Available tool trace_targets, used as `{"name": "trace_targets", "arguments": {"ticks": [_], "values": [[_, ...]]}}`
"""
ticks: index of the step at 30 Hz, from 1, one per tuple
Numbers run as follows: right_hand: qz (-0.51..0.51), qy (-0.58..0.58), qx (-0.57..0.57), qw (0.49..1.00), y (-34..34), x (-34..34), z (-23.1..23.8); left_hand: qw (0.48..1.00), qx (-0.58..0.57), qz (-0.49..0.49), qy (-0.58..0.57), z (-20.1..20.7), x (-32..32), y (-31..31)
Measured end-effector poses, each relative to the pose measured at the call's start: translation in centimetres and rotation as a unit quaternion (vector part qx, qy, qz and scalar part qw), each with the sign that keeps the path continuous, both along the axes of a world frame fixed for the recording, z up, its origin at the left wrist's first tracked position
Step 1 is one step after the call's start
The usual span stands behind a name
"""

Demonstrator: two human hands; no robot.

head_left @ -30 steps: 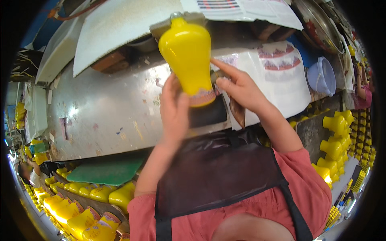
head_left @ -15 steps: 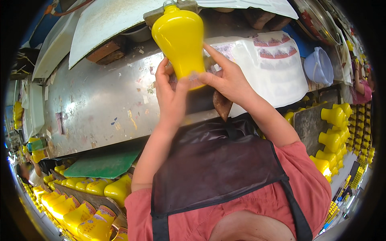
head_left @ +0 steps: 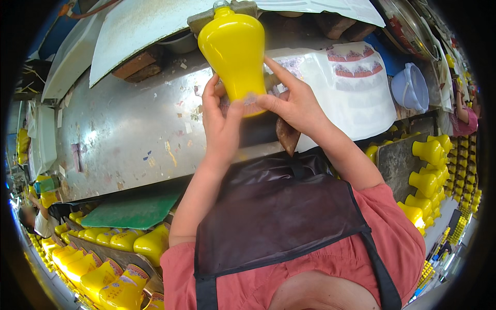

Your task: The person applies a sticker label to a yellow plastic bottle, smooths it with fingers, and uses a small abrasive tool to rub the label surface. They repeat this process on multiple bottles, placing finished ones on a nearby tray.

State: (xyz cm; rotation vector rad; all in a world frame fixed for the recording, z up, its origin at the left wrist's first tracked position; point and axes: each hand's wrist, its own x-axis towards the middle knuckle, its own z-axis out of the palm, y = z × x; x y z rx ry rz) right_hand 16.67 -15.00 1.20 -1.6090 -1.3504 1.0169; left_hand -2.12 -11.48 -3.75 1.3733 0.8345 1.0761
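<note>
A glossy yellow vase (head_left: pixel 232 49) lies on its side, its narrow neck away from me against a grey-brown rest (head_left: pixel 202 21). Its foot end points toward me and carries a pinkish patterned decal band (head_left: pixel 252 106). My left hand (head_left: pixel 221 116) grips the foot from the left, thumb at the decal's edge, fingers partly behind the vase. From the right, my right hand (head_left: pixel 295 101) holds the same end, its thumb pressed on the band and its index finger stretched along the vase's side. Below my right hand is a brown pointed piece (head_left: pixel 287 137), partly hidden.
A white decal sheet (head_left: pixel 361 103) with red-and-purple bands lies right on the metal table (head_left: pixel 113 150). Beyond it stands a pale blue bucket (head_left: pixel 409 88). Boards rest on bricks (head_left: pixel 138 66) at the back. Yellow vases (head_left: pixel 124 289) line both sides; other people work far left and right.
The vase has shifted very slightly to the right, and my hands have moved a little with it. Both thumbs stay at the decal band.
</note>
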Motion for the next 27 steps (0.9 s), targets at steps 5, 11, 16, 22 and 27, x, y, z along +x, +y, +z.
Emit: {"name": "trace_targets", "arguments": {"ticks": [5,11,16,22,27], "values": [[-0.004,0.035,0.003,0.999,0.2,-0.1,0.1,0.998,-0.059,0.006,-0.034,0.5,-0.1,0.1],[-0.013,-0.025,0.008,1.0,-0.1,-0.6,0.5,0.999,-0.05,0.016,0.005,0.9,0.5,-0.2],[-0.012,-0.026,-0.012,0.999,0.0,-0.6,0.6,0.999,-0.01,0.02,0.028,0.3,0.4,-0.1],[-0.007,-0.034,0.044,0.998,0.1,-0.6,0.2,0.997,0.02,0.018,0.068,-0.7,0.0,0.3],[-0.005,-0.012,0.044,0.999,0.0,-0.5,0.0,0.997,0.022,0.021,0.067,-1.1,0.0,0.2]]}}
